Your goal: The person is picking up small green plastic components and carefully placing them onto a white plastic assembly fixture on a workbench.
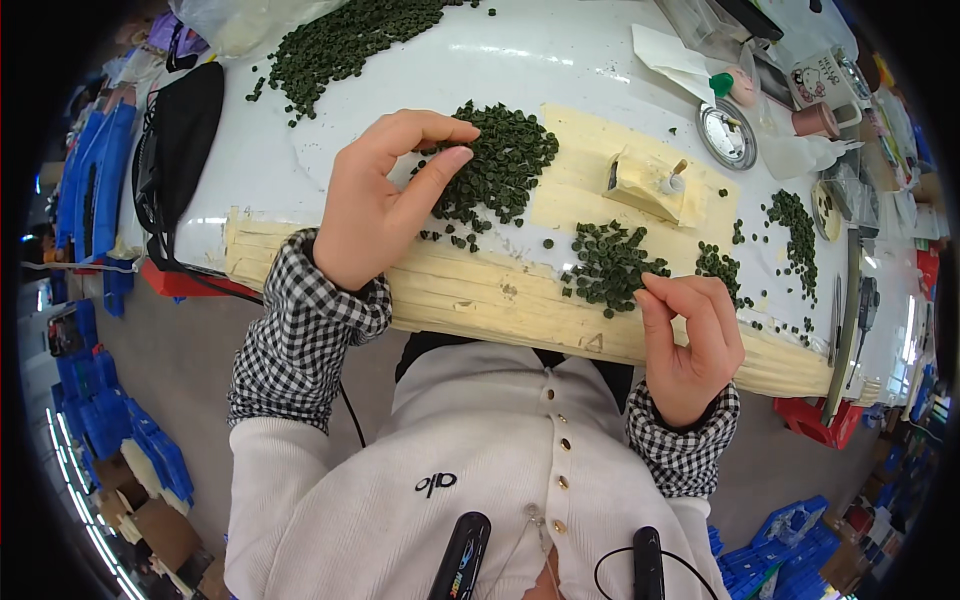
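My left hand [375, 195] reaches over the left side of a heap of small dark green round pieces [505, 165]. Its thumb and forefinger are parted at the heap's edge, and I see nothing held between them. My right hand [695, 340] is beside a smaller pile of the same green pieces [608, 262]. The right thumb and forefinger are pinched together at that pile's right edge; whatever lies between the tips is too small to make out. Behind the smaller pile, a small cream-coloured block with an upright pin [645, 185] stands on yellowish tape.
More green pieces lie in a large heap [335, 45] at the far left and a scatter [795, 230] at the right. A round metal tin [725, 135], a mug [825, 80] and thin tools [860, 320] crowd the right. A black bag [185, 130] lies at the left edge.
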`<action>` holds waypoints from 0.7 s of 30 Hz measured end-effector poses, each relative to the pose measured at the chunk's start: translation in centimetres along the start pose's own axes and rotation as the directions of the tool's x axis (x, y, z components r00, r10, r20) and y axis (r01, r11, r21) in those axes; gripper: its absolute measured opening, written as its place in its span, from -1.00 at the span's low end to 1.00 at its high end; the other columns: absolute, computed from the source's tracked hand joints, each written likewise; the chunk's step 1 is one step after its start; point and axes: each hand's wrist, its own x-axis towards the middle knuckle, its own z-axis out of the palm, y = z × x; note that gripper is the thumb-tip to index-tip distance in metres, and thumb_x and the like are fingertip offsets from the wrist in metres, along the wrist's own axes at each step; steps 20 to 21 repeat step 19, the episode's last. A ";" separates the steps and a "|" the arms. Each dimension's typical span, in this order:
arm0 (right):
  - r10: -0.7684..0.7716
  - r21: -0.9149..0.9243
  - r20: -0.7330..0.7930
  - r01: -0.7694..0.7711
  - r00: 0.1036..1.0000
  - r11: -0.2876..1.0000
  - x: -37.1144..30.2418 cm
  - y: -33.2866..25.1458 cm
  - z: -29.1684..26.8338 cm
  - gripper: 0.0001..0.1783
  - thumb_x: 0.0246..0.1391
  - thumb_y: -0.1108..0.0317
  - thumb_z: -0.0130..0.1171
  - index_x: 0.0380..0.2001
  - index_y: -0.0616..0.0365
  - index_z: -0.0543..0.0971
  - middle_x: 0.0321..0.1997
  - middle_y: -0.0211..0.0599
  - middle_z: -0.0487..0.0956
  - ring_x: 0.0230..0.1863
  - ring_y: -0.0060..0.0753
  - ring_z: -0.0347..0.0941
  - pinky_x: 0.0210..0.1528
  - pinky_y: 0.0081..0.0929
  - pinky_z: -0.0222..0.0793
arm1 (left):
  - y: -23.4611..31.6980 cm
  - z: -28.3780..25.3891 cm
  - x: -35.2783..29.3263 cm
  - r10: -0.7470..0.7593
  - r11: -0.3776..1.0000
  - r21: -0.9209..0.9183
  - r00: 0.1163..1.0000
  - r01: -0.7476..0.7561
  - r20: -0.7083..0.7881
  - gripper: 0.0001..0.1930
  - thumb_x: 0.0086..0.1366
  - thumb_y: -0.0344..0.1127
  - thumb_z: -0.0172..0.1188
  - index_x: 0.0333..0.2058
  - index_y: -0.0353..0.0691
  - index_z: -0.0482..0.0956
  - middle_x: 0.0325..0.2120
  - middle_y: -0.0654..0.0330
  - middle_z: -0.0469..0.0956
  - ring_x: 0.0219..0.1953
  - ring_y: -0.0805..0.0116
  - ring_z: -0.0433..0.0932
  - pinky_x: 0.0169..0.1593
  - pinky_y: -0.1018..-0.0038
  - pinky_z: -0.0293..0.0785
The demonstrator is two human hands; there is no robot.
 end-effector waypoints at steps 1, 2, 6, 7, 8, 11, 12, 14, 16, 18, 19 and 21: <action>0.003 -0.003 -0.001 -0.003 1.000 1.000 0.0 0.0 0.0 -0.77 -0.22 0.61 0.37 -0.39 0.26 0.61 -0.45 -0.25 0.51 -0.48 -0.35 0.43 -0.48 -0.53 0.34 | 0.3 -0.4 -0.3 0.061 0.992 0.109 0.998 -0.059 -0.019 -0.76 0.25 -0.43 0.17 -0.11 -0.34 0.52 -0.19 0.13 0.55 -0.15 0.37 0.50 -0.03 0.51 0.38; 0.006 -0.005 -0.001 -0.006 1.000 1.000 -0.1 0.0 -0.1 -0.77 -0.22 0.61 0.37 -0.39 0.26 0.61 -0.45 -0.25 0.51 -0.48 -0.35 0.43 -0.48 -0.53 0.33 | 0.9 -0.8 -0.7 0.019 0.975 0.220 1.000 -0.016 -0.012 -0.70 0.20 -0.38 0.22 -0.09 -0.34 0.51 -0.17 0.12 0.54 -0.15 0.34 0.49 -0.03 0.51 0.38; 0.011 -0.004 0.010 -0.011 1.000 1.000 0.0 0.1 -0.1 -0.77 -0.23 0.62 0.37 -0.39 0.26 0.61 -0.45 -0.25 0.51 -0.48 -0.34 0.43 -0.48 -0.52 0.34 | 2.7 -1.5 -3.6 -0.146 0.844 0.519 0.989 0.134 -0.018 -0.32 -0.03 -0.16 0.43 0.07 -0.30 0.41 -0.13 0.06 0.45 -0.10 0.20 0.44 -0.02 0.41 0.38; 0.010 -0.001 0.013 -0.010 1.000 1.000 0.0 0.1 0.0 -0.77 -0.23 0.62 0.37 -0.40 0.26 0.61 -0.45 -0.25 0.51 -0.47 -0.34 0.43 -0.48 -0.52 0.34 | 2.6 -1.1 -4.2 -0.139 0.841 0.524 0.990 0.133 -0.027 -0.28 -0.04 -0.15 0.44 0.09 -0.29 0.39 -0.12 0.05 0.43 -0.08 0.18 0.43 -0.02 0.39 0.38; 0.009 0.001 0.015 -0.009 1.000 1.000 0.0 0.1 0.1 -0.77 -0.23 0.62 0.37 -0.40 0.26 0.61 -0.45 -0.25 0.51 -0.47 -0.35 0.43 -0.48 -0.52 0.34 | 2.4 -0.6 -4.6 -0.132 0.839 0.529 0.991 0.131 -0.035 -0.25 -0.05 -0.14 0.44 0.11 -0.29 0.37 -0.11 0.04 0.42 -0.07 0.17 0.41 -0.01 0.37 0.38; -0.001 0.010 0.024 0.000 1.000 1.000 0.2 -0.2 0.5 -0.77 -0.23 0.62 0.37 -0.40 0.27 0.61 -0.45 -0.25 0.51 -0.47 -0.34 0.44 -0.48 -0.52 0.34 | 2.3 1.1 -4.3 -0.086 0.875 0.473 0.994 0.107 -0.065 -0.32 -0.01 -0.23 0.42 0.10 -0.32 0.39 -0.10 0.01 0.42 -0.07 0.12 0.42 0.00 0.35 0.38; -0.004 0.009 0.025 0.004 1.000 1.000 0.3 -0.2 0.4 -0.77 -0.23 0.62 0.37 -0.39 0.27 0.61 -0.45 -0.24 0.51 -0.47 -0.34 0.44 -0.48 -0.52 0.34 | 2.2 1.5 -4.0 -0.064 0.882 0.463 0.996 0.087 -0.066 -0.34 0.01 -0.25 0.41 0.08 -0.33 0.40 -0.11 0.01 0.43 -0.08 0.12 0.42 -0.01 0.36 0.38; -0.022 0.006 0.023 0.022 0.999 1.000 0.2 -0.2 0.3 -0.77 -0.22 0.62 0.37 -0.39 0.26 0.61 -0.45 -0.24 0.51 -0.47 -0.35 0.44 -0.48 -0.53 0.34 | 2.1 1.7 -3.8 -0.059 0.891 0.446 0.996 0.083 -0.068 -0.46 0.06 -0.34 0.37 0.03 -0.33 0.45 -0.14 0.03 0.46 -0.13 0.14 0.45 -0.05 0.38 0.41; -0.013 0.000 0.025 0.013 1.000 1.000 0.0 -0.1 0.1 -0.77 -0.21 0.62 0.37 -0.38 0.26 0.61 -0.44 -0.25 0.51 -0.46 -0.36 0.44 -0.48 -0.53 0.34 | 1.8 1.7 -3.8 -0.058 0.896 0.437 0.996 0.079 -0.063 -0.51 0.07 -0.38 0.35 0.01 -0.31 0.47 -0.15 0.04 0.48 -0.15 0.14 0.47 -0.07 0.39 0.42; 0.021 -0.006 0.033 -0.020 0.999 1.000 -0.1 0.1 -0.2 -0.77 -0.21 0.61 0.37 -0.37 0.25 0.61 -0.44 -0.25 0.51 -0.46 -0.36 0.44 -0.48 -0.53 0.34 | 1.4 1.6 -4.0 -0.072 0.900 0.428 0.997 0.081 -0.037 -0.53 0.09 -0.40 0.33 0.01 -0.28 0.48 -0.12 0.03 0.48 -0.11 0.14 0.47 -0.06 0.40 0.43; 0.024 -0.008 0.032 -0.024 0.999 1.000 -0.2 0.1 -0.2 -0.77 -0.21 0.61 0.37 -0.37 0.25 0.61 -0.44 -0.25 0.51 -0.46 -0.36 0.44 -0.48 -0.53 0.34 | 1.2 1.4 -4.2 -0.080 0.902 0.423 0.997 0.081 -0.022 -0.54 0.10 -0.41 0.32 0.01 -0.26 0.48 -0.11 0.02 0.48 -0.09 0.14 0.47 -0.05 0.41 0.43; 0.024 -0.008 0.032 -0.024 0.999 1.000 -0.2 0.1 -0.2 -0.77 -0.21 0.61 0.37 -0.37 0.25 0.61 -0.44 -0.25 0.51 -0.46 -0.36 0.44 -0.48 -0.53 0.34 | 1.2 1.4 -4.2 -0.080 0.902 0.423 0.997 0.081 -0.022 -0.54 0.10 -0.41 0.32 0.01 -0.26 0.48 -0.11 0.02 0.48 -0.09 0.14 0.47 -0.05 0.41 0.43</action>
